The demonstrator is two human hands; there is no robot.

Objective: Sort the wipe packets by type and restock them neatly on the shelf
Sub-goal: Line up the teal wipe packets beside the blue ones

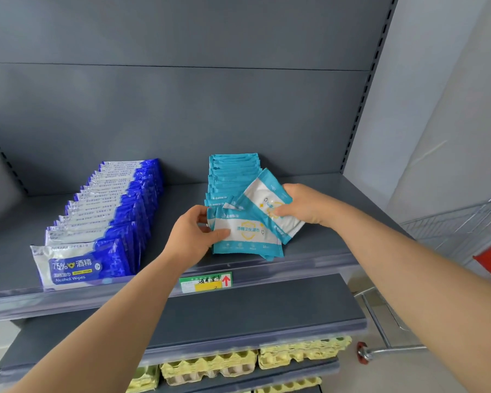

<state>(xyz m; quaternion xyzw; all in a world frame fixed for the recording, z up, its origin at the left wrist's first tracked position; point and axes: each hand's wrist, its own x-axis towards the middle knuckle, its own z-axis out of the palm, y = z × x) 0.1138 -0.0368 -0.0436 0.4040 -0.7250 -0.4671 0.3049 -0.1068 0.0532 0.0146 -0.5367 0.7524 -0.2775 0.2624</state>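
A row of teal wipe packets (233, 171) runs front to back on the grey shelf (323, 194). My left hand (193, 234) pinches the left edge of the front teal packet (250, 236), which lies flat at the row's front. My right hand (304, 205) grips another teal packet (267, 199), held tilted above the front one and overlapping it. To the left stands a separate row of dark blue alcohol wipe packets (102, 211), the front one (77, 268) facing me.
A green and yellow price tag (206, 282) sits on the shelf's front rail. Below is a bare grey shelf (238, 313), then yellow egg cartons (238, 364). A wire shopping trolley (451, 222) with a red part stands at the right.
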